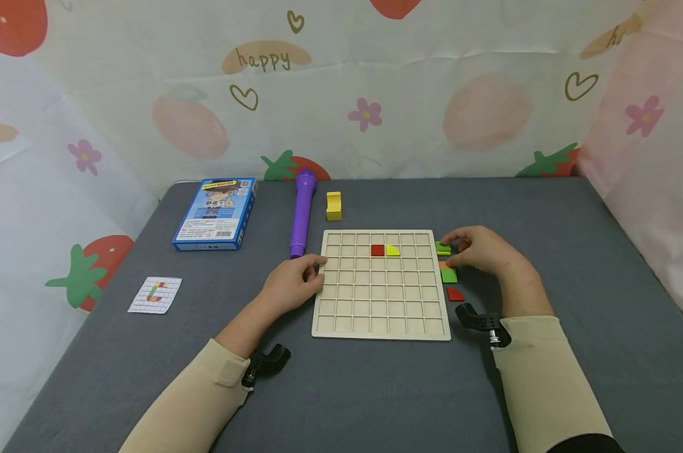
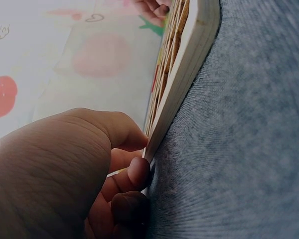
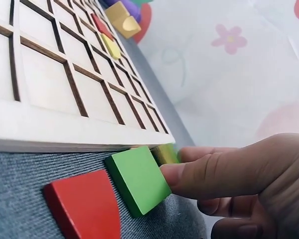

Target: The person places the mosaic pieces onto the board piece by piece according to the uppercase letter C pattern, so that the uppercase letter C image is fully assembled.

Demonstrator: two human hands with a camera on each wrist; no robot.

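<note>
A pale wooden grid board (image 1: pixel 381 338) lies flat on the table, with a red square tile (image 1: pixel 378 250) and a yellow round-edged tile (image 1: pixel 393 251) in neighbouring cells of an upper row. My left hand (image 1: pixel 291 283) holds the board's left edge; the left wrist view has its thumb (image 2: pixel 132 138) at the top rim and other fingers lower at the side. Beyond the board's right edge, my right hand (image 1: pixel 485 251) has thumb and index finger around a green tile (image 1: pixel 442 249), blurred in the right wrist view. Nearer lie another green tile (image 3: pixel 140 180), a partly covered orange tile (image 1: pixel 443 265) and a red tile (image 3: pixel 84 205).
Behind the board are a purple stick (image 1: pixel 303 214) and a yellow block (image 1: pixel 333 206). A blue box (image 1: pixel 215 214) stands at the back left. Nearer on that side lies a pattern card (image 1: pixel 155 295). A printed curtain (image 1: pixel 403 94) hangs behind the table.
</note>
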